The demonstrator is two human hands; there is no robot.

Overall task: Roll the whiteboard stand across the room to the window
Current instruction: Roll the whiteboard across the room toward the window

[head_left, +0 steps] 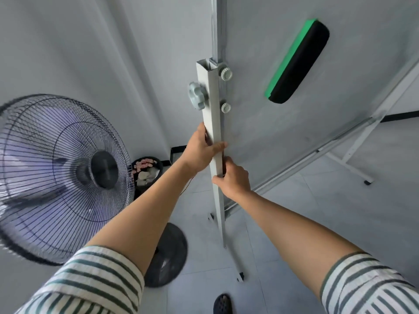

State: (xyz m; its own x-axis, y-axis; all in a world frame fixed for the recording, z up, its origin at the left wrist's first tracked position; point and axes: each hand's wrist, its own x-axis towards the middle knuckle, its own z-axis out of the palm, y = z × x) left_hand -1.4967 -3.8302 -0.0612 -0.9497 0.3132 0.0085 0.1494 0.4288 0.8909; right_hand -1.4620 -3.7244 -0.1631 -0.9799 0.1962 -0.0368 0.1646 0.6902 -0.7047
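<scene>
Gripping: left hand (199, 150) and right hand (233, 177) wrap the smooth grey square metal post (209, 98)
Board: matte white panel (272, 132)
Nearby: black wire-caged fan (61, 175) just left

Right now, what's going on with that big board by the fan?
A person in a striped shirt holds the whiteboard stand by its upright side post with both hands. The left hand has its grip higher on the post, the right hand just below it. A green and black eraser sticks to the board face. A standing fan is close on the left, with a dark bin behind it. No window shows in this view.
</scene>
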